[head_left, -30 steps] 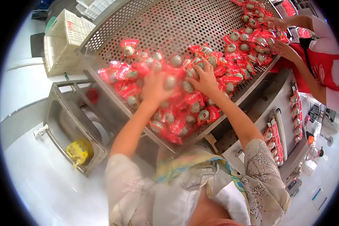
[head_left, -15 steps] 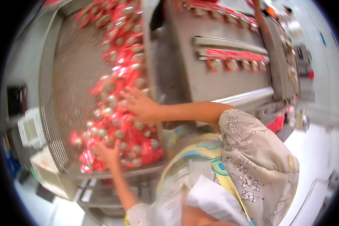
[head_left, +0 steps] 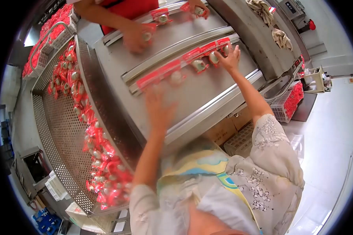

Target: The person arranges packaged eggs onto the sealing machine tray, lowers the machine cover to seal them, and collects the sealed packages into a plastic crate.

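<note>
A row of red-and-clear plastic packets (head_left: 199,64), each with a round pale piece inside, lies along a metal bar (head_left: 180,55) on the steel work surface. My right hand (head_left: 230,60) is at the row's right end, fingers spread, with fingertips at the last packets (head_left: 214,58). My left hand (head_left: 159,107), smeared by motion, is just below the row's left end, near a blurred packet (head_left: 176,77); its fingers cannot be made out. On my left, a perforated metal tray (head_left: 62,129) holds a heap of similar packets (head_left: 102,156).
Across the surface, a co-worker's hand (head_left: 135,37) and other hand (head_left: 198,8) handle packets at a farther bar. A nearer metal rail (head_left: 211,107) edges my side. Crates of red packets (head_left: 292,100) stand at right; cloths (head_left: 281,39) lie at upper right.
Both my hands have moved from the packet heap in the tray to the row on the metal bar. The view has turned towards the work surface, and the co-worker's hands show more fully.
</note>
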The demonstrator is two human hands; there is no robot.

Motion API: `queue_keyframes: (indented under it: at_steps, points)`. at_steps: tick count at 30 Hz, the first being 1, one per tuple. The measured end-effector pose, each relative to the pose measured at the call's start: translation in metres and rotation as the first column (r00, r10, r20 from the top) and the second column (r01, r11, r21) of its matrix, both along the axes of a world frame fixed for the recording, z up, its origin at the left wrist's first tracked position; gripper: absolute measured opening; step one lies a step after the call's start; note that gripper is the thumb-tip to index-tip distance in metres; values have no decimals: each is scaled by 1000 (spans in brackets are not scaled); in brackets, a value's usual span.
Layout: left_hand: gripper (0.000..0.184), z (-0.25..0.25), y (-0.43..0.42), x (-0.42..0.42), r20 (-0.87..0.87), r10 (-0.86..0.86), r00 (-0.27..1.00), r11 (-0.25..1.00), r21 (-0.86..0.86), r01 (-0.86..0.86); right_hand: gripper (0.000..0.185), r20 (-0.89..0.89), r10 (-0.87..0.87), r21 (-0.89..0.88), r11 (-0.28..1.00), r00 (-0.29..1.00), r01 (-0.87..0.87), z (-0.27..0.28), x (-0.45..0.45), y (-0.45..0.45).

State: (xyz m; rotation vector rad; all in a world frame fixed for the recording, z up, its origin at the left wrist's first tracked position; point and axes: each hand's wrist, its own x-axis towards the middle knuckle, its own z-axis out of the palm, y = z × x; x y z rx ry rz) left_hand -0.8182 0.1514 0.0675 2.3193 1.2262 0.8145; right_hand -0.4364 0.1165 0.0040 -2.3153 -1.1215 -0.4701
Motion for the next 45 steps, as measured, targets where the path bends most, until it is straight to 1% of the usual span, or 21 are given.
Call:
queue_keyframes:
  at_steps: [2,5,10,14,16,17,19,20,22,23,24,26,28,29,30,34,36,38,41,43,45]
  points:
    - [79,-11,-1,39,-87,54,995,995,89,-47,96,13,-139,-56,989,990,139,-23,40,5]
    - [76,-12,-2,75,-156,131,979,986,120,-113,91,-267,112,-112,983,957,-146,9,7,9]
    - [60,-20,7,111,-180,260,949,951,216,-219,84,-225,184,-124,968,957,-216,25,-48,2]
    - [50,-34,22,94,-78,138,987,973,198,-120,81,-255,256,-137,945,933,-297,31,-56,-6]
    - [48,-31,21,79,7,52,999,988,145,-52,80,-363,239,-141,941,901,-306,41,-54,-25]
    - [47,-26,15,70,61,57,997,998,-5,-57,79,-417,225,-148,939,881,-310,43,-52,-34]
    - [45,-8,1,53,167,96,981,952,-305,-41,76,-567,228,44,968,791,-248,39,-45,-52]
    - [40,-26,-1,44,242,104,965,941,-339,-16,75,-635,236,129,971,735,-200,36,-45,-56]
    - [40,-17,-5,45,374,373,849,569,-815,109,71,-807,403,382,914,432,-140,42,-56,-52]
    - [40,-11,-3,49,369,523,768,312,-922,231,69,-831,492,491,868,259,-75,44,-62,-47]
    - [44,-8,-1,58,473,491,732,315,-880,357,63,-791,605,605,796,90,-30,33,-68,-40]
    - [44,-15,6,81,668,389,634,376,-744,553,59,-789,612,611,791,-52,31,39,-91,-32]
    - [48,-30,6,98,660,479,579,261,-737,623,51,-724,632,648,761,-277,43,2,-107,-19]
    - [50,-50,11,99,681,409,607,261,-725,638,50,-713,593,646,763,-374,-20,-2,-112,-19]
    - [50,-37,10,88,680,433,592,247,-721,648,51,-725,612,654,756,-315,-37,21,-134,-19]
    - [47,-8,-5,31,702,533,473,339,-689,640,66,-627,619,708,706,-473,-15,56,-183,-13]
    - [45,-11,-11,6,711,312,630,647,-645,407,68,-628,587,703,710,-510,-49,63,-202,-9]
    - [40,-14,-21,-27,727,272,630,767,-559,315,67,-638,530,692,714,-559,-112,64,-239,-3]
    - [40,4,-31,-102,753,449,481,638,-647,417,67,-641,404,654,732,-653,-189,63,-299,5]
    - [42,10,-47,-149,681,597,424,612,-728,308,67,-602,286,647,722,-745,-245,65,-343,6]
    - [45,15,-66,-206,644,721,257,505,-741,442,66,-593,176,646,686,-786,-334,71,-391,3]
